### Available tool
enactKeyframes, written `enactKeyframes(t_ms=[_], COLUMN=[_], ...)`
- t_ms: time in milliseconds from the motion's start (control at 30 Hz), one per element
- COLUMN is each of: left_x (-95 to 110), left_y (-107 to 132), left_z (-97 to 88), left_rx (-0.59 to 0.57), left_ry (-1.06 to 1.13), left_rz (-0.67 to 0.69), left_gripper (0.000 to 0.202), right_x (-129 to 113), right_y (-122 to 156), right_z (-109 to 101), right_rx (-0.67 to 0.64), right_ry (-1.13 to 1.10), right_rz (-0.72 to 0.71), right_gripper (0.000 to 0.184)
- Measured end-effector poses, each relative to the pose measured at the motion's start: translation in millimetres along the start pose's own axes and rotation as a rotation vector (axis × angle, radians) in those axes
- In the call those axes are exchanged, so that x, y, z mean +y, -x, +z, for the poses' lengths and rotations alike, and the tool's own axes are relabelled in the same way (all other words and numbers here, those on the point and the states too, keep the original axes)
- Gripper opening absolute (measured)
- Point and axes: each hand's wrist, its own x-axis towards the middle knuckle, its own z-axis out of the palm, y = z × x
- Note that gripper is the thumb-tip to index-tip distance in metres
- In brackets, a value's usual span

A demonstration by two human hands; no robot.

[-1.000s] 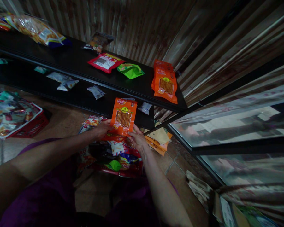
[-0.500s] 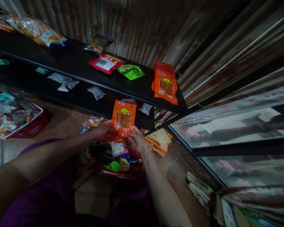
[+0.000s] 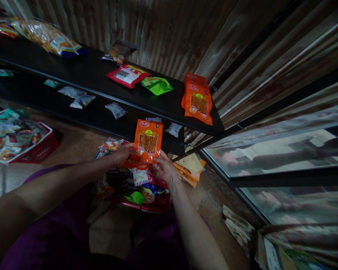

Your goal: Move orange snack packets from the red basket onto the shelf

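Note:
Both of my hands hold one orange snack packet (image 3: 148, 141) upright by its lower corners, below the front of a black shelf (image 3: 95, 80). My left hand (image 3: 123, 153) pinches the packet's lower left corner. My right hand (image 3: 165, 168) pinches the lower right corner. Under the packet sits a red basket (image 3: 157, 202) filled with several mixed snack bags. A stack of matching orange packets (image 3: 197, 100) lies at the right end of the top shelf.
The top shelf also carries a red packet (image 3: 127, 75), a green packet (image 3: 157, 85) and a large snack bag (image 3: 49, 37). Small silver sachets (image 3: 79, 98) lie on the lower shelf. Another red basket (image 3: 22, 138) of packets stands at left. A glass case (image 3: 276, 150) fills the right.
The orange packet has dropped slightly in my hands and sits a little lower against the basket. Both hands keep their grip.

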Motion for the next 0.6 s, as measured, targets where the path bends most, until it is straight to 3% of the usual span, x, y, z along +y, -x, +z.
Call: enactKeyframes(t_ms=[300,600], left_x=[-7,-9], left_y=[-10,-16], left_z=[-7.2,-11.3], left_rx=[0.028,0.092], left_ry=[-0.058,-0.050], left_rz=[0.062,0.111], left_gripper=[0.022,0.031], right_x=[0,1], right_y=[2,2], right_z=[3,1], right_rx=[0.007,0.013], right_ry=[-0.010,-0.008], right_rz=[-0.009,0.013], right_gripper=[0.052,0.053])
